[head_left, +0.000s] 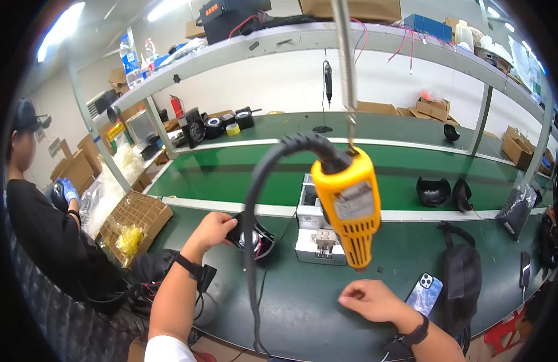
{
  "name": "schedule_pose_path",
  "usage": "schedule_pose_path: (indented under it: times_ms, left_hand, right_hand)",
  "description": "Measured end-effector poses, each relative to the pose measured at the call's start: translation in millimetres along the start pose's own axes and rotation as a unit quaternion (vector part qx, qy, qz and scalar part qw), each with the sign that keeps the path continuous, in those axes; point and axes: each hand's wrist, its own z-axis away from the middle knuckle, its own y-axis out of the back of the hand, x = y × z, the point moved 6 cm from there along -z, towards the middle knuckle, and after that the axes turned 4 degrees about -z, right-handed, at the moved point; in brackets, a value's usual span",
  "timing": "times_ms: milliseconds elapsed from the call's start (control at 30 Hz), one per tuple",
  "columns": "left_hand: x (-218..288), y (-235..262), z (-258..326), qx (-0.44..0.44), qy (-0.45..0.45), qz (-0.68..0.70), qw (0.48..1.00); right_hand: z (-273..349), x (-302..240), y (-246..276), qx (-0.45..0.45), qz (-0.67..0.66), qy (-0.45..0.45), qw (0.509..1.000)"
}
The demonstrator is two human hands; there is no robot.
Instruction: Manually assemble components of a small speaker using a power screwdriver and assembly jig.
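Note:
My left hand (216,230) grips the rim of a black curved shell (264,242), which has a round light-coloured part and a bit of red wire inside. Low over the bench, my right hand (370,300) has its fingers curled and pressed together; whatever they may hold is hidden. Between the hands hangs a yellow corded power tool (349,205), nose down on a spring, its black cable (253,199) looping in front of the shell. Behind it stands a white-and-grey boxy device (318,244) with a metal fixture on top.
A phone (425,292) and a black pouch (462,277) lie right of my right hand. Black shells (433,192) sit on the green belt (230,172). At left, a divided cardboard tray (137,220) is near a person (46,223) in blue gloves. A shelf (279,51) spans overhead.

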Motion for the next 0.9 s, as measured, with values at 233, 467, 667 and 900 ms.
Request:
schedule_pose_path:
  times_ms: [233,467,667,900]
  left_hand:
    - [18.8,-92.9,78.1,-0.144,0.057,0.144,0.977]
    - [40.5,-143.0,137.2,-0.179,0.094,0.276,0.94]
    - [85.1,-167.5,184.8,-0.349,0.118,0.251,0.895]
    - [167.0,-147.3,167.6,-0.097,-0.324,-0.143,0.93]
  right_hand:
    - [-4.1,-1.8,-62.6,-0.037,-0.27,0.026,0.962]
    - [3.4,-9.6,-67.2,0.024,-0.353,0.103,0.93]
    - [15.6,-8.7,-26.2,0.179,-0.38,0.106,0.901]
    - [26.8,24.3,-2.3,0.137,-0.549,-0.004,0.825]
